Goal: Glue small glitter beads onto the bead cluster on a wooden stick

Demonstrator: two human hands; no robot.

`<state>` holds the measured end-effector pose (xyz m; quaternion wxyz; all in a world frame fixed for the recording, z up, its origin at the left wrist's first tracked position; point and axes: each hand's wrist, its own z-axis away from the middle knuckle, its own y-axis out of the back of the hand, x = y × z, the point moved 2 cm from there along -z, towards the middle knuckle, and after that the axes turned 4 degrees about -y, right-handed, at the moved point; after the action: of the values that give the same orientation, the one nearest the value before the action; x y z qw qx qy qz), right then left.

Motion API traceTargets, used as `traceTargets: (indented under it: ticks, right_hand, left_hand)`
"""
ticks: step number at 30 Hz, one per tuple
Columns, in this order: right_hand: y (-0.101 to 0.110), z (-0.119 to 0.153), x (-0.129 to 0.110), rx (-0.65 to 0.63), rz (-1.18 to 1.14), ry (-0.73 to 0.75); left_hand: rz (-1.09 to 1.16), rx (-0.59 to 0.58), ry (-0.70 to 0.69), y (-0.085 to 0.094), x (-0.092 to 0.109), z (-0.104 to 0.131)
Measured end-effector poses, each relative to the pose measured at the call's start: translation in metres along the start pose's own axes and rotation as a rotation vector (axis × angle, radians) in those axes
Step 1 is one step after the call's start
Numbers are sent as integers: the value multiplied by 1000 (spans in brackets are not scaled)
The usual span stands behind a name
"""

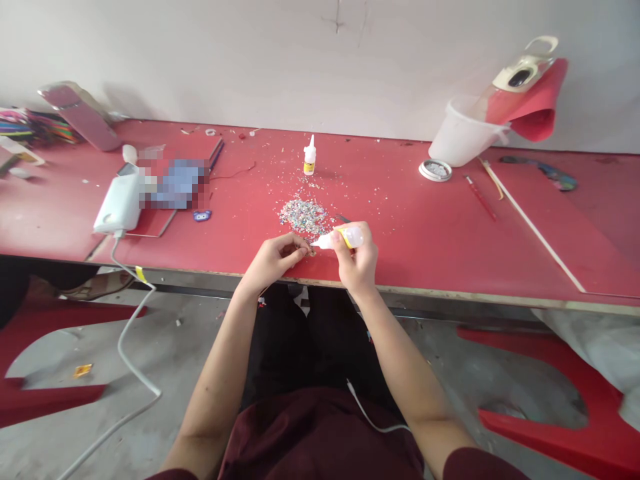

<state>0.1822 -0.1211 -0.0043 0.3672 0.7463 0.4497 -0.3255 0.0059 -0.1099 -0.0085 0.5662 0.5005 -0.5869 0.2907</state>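
Note:
My right hand (359,257) is wrapped round a small white glue bottle (351,237) with a yellow label, tipped so that its nozzle points left. The nozzle tip meets a tiny item (312,251) at the fingertips of my left hand (277,259). Those fingers are pinched together; what they hold is too small to name. Just beyond my hands lies a heap of small multicoloured chips (303,215). A second glue bottle (310,157) stands upright behind the heap. Beside my right hand, a thin dark tool (343,218) is partly hidden.
At left are a white power bank (119,200) with a cable, a purple trinket (202,215) and a pink flask (83,119). To the right stand a white bucket (457,133), a round lid (435,170) and a red pen (480,197). The red table's front edge (440,293) is close.

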Motion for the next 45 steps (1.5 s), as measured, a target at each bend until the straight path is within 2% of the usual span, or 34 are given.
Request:
traceTargets:
  ticks: [7, 15, 45]
  right_hand:
    - [0, 1, 1, -2, -9, -15]
    - [0, -1, 5, 84, -58, -43]
    - [1, -1, 10, 102, -70, -45]
  left_hand:
    - [-8, 2, -5, 0, 0, 0]
    - [11, 1, -15, 1, 0, 0]
    - [32, -6, -28, 1, -1, 0]
